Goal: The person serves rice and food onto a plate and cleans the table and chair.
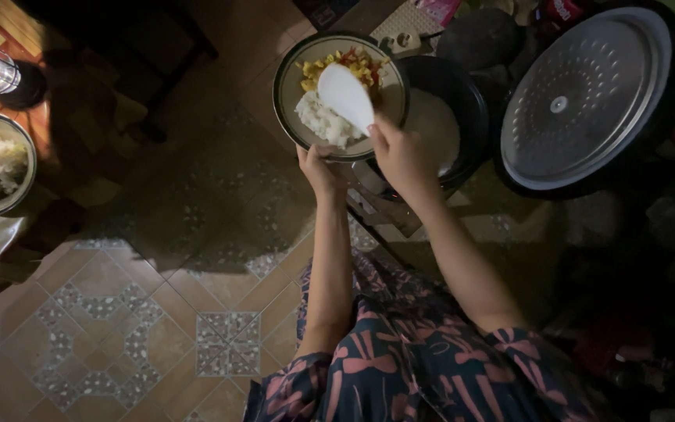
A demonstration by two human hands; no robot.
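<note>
Left hand point(318, 168) grips the near rim of the round dark-rimmed plate point(287, 94) of rice and veg, held over the tiled floor beside the black rice cooker pot point(462, 94). Right hand point(400, 152) holds the white plastic rice paddle point(345, 94), its blade angled up-left over the plate's rice.

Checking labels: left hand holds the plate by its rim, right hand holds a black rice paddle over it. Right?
Not quite. In the head view the rice paddle is white, not black. The left hand does hold the plate by its rim, the right hand the paddle over it.
</note>
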